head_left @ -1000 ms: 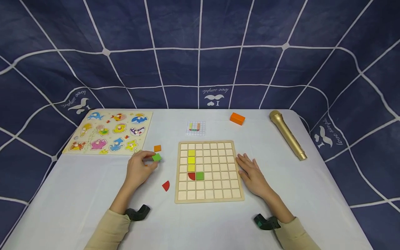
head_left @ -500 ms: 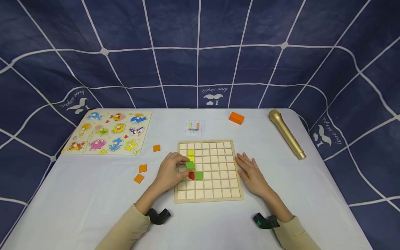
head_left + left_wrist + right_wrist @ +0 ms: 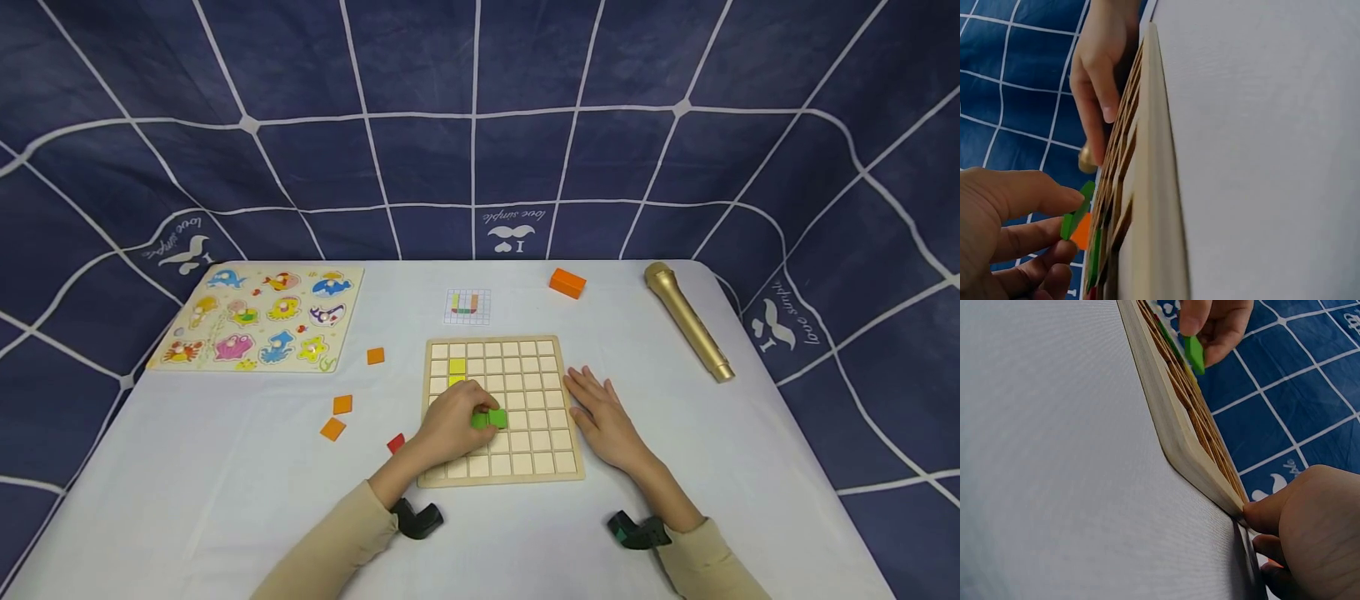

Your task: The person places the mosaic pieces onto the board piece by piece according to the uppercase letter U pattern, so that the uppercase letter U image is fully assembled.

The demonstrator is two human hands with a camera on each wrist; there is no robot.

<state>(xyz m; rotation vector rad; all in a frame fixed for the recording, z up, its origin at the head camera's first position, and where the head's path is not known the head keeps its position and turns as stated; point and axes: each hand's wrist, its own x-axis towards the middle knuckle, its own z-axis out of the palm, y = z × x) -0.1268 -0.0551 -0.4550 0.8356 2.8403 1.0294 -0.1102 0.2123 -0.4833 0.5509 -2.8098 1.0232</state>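
My left hand point(image 3: 450, 423) is over the wooden grid board point(image 3: 536, 480), pinching a green square tile point(image 3: 498, 419) between thumb and fingers. In the left wrist view the held tile point(image 3: 1079, 212) is tilted just above the board's cells. Directly left of it, another green tile point(image 3: 478, 420) lies in a cell, partly covered by my fingers. Yellow tiles point(image 3: 457, 367) fill cells farther up the board; the lower part of their column is hidden behind my hand. My right hand point(image 3: 609, 427) rests flat along the board's right edge, fingers extended and touching the rim.
Orange square tiles point(image 3: 342, 404) and a red quarter-round tile point(image 3: 395, 442), partly covered by my forearm, lie left of the board. A pattern card point(image 3: 467, 307), an orange block point(image 3: 567, 283), a gold microphone point(image 3: 688, 323) and a sea-animal puzzle point(image 3: 348, 300) lie farther back.
My left hand has carried the green tile rightward from the table at the left, across the yellow tiles, to beside the green tile on the board. My right hand has stayed put.
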